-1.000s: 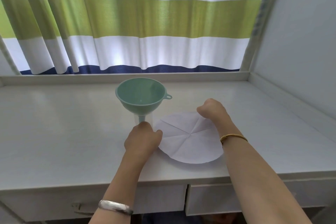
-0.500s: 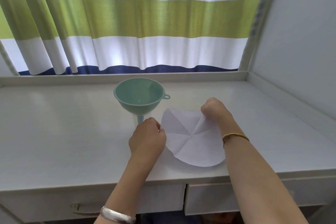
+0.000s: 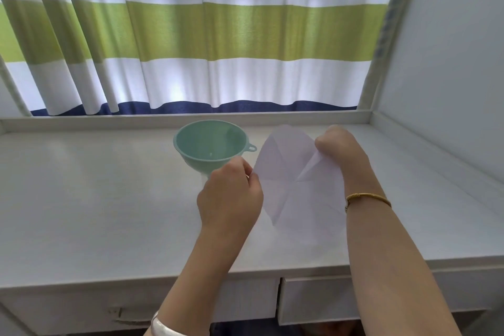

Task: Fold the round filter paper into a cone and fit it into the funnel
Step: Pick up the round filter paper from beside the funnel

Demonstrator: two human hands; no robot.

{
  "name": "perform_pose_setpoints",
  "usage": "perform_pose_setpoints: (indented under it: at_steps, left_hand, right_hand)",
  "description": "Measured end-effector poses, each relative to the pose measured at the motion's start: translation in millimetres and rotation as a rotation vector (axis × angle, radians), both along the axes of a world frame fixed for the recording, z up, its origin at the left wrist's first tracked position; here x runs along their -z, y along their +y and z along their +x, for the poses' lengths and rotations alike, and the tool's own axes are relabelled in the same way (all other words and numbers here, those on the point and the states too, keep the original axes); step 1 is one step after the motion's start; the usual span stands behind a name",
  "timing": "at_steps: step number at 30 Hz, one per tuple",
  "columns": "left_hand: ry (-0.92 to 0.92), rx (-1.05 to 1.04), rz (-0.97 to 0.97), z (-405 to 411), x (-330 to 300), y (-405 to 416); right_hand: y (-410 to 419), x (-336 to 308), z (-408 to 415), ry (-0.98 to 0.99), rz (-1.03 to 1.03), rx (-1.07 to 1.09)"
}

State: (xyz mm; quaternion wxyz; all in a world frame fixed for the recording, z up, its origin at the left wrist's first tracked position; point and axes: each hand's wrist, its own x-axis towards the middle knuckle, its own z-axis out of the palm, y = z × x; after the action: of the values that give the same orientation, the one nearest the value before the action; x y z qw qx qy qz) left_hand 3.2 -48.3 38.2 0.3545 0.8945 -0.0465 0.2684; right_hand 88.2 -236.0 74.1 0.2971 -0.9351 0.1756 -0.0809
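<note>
The left hand [image 3: 230, 196] pinches the left edge of the filter paper [image 3: 293, 177] with curled fingers, and the right hand [image 3: 339, 148] grips its upper right edge the same way. Between them the round, creased sheet hangs tilted up above the white table [image 3: 95, 199], its lower edge near the tabletop. Just left of the paper stands the green funnel [image 3: 210, 148], its bowl open upward; the left hand hides its stem. A gold bracelet [image 3: 366, 198] circles the right wrist, a silver bangle [image 3: 163, 327] the left. A striped curtain [image 3: 218, 35] hangs behind.
</note>
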Motion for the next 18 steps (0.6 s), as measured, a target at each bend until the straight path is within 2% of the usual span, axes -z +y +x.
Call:
perform_pose_setpoints:
  at_steps: [8, 18]
  left_hand:
    - [0.017, 0.027, -0.186, -8, -27, 20]
    - [-0.020, -0.011, -0.359, -8, -44, 62]
  right_hand:
    - [10, -27, -4, -0.230, 0.162, -0.077]
    - [50, -48, -12, -0.613, 0.348, -0.367]
